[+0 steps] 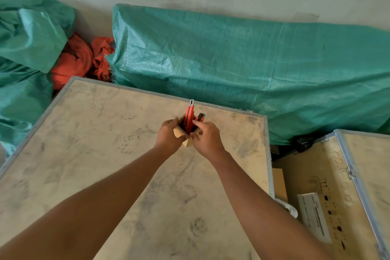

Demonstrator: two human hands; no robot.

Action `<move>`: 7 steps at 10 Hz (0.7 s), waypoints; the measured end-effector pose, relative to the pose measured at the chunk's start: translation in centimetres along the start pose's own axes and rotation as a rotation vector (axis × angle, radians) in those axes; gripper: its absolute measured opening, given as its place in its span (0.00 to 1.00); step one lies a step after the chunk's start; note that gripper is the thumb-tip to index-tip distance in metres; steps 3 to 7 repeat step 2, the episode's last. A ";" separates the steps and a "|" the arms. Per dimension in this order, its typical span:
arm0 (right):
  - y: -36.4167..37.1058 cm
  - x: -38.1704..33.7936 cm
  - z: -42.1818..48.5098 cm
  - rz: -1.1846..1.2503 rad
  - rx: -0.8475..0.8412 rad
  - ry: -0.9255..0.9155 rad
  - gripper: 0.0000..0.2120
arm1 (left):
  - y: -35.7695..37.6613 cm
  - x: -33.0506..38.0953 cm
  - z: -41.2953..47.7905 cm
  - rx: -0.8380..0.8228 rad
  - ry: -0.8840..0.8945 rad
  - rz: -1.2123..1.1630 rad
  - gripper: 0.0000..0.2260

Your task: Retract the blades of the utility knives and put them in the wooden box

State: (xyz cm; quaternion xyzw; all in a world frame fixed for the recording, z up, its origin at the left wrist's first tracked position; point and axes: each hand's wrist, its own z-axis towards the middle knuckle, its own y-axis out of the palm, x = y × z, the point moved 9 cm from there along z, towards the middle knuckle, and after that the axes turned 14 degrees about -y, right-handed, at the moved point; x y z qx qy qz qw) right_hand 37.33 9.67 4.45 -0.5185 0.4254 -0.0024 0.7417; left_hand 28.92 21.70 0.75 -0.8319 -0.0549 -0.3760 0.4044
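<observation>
A small open-topped wooden box [188,142] stands on the plywood crate top [105,154], near its far edge. Red utility knives [189,114] stand upright inside it, their metal tips pointing up above the rim. A darker knife end [201,116] sticks out at the box's right side. My left hand [169,135] grips the box's left wall. My right hand [206,136] holds the right wall, thumb at the front corner. Whether any blade is extended is too small to tell.
Green woven tarps [253,65] cover bulky shapes behind the crate, with orange cloth [78,61] between them. A second wooden crate [329,192] with a white label lies lower on the right, across a gap.
</observation>
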 end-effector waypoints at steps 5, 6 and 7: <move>-8.5 -4.9 -0.9 0.287 0.184 0.003 0.20 | -1.0 0.3 -3.5 0.009 0.022 -0.096 0.32; -8.5 -4.9 -0.9 0.287 0.184 0.003 0.20 | -1.0 0.3 -3.5 0.009 0.022 -0.096 0.32; -8.5 -4.9 -0.9 0.287 0.184 0.003 0.20 | -1.0 0.3 -3.5 0.009 0.022 -0.096 0.32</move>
